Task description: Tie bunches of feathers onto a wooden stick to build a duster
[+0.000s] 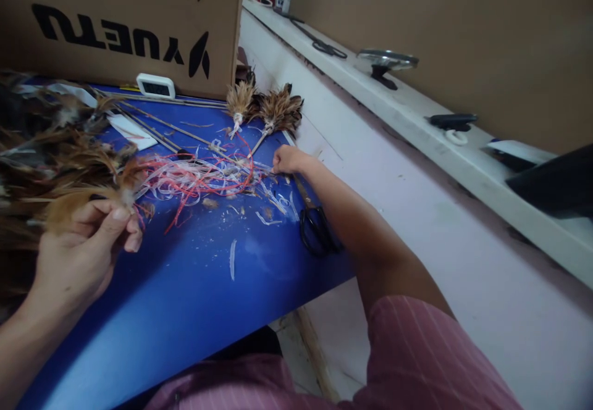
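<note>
On the left, my left hand (88, 249) pinches a small bunch of brown feathers (69, 209) by its pale end. My right hand (290, 160) reaches to the far right side of the table, its fingers closed at the end of pale plastic string (262, 166). That string runs from a tangle of red and clear plastic strings (194, 178) between my hands. Black-handled scissors (317, 228) lie below my right forearm, their blades partly hidden. Beyond my right hand are two feather dusters (280, 110) with bound heads.
Loose feathers (28, 169) pile up on the left of the blue table (185, 311). Thin sticks (152, 129) and a white digital clock (156, 86) lie near a large cardboard box (115, 33). On the right, a wall ledge (417, 101) holds a glass lid (388, 59).
</note>
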Motion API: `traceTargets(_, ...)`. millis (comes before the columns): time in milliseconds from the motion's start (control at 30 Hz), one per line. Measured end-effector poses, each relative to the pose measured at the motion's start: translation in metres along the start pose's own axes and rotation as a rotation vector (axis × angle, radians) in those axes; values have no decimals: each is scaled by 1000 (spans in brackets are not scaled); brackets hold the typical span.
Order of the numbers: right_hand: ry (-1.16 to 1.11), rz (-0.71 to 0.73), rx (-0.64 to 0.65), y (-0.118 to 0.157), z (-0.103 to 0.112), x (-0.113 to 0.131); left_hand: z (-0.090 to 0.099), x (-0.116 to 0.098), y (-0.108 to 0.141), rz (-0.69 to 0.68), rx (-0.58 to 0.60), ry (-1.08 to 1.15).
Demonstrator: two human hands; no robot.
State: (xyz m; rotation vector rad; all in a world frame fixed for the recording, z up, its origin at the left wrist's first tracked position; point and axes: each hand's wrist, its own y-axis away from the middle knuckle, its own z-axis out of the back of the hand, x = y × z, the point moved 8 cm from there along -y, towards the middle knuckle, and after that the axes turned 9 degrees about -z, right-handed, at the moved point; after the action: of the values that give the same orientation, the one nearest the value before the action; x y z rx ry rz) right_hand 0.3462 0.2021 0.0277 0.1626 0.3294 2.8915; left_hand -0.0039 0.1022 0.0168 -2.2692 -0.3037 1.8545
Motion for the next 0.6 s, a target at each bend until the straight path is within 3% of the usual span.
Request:
traceTargets(133,-81,30,7,-2,-4,6,1,2,-1,12,-4,2)
traceTargets(267,-213,78,11,3,5,11,3,2,-1,8,-16,-5)
traceTargets(467,-722,130,87,23,26,15,1,0,0,-33,33,-19)
traceTargets(600,-657,87,57,23,21,2,1,3,0,-23,40,-22)
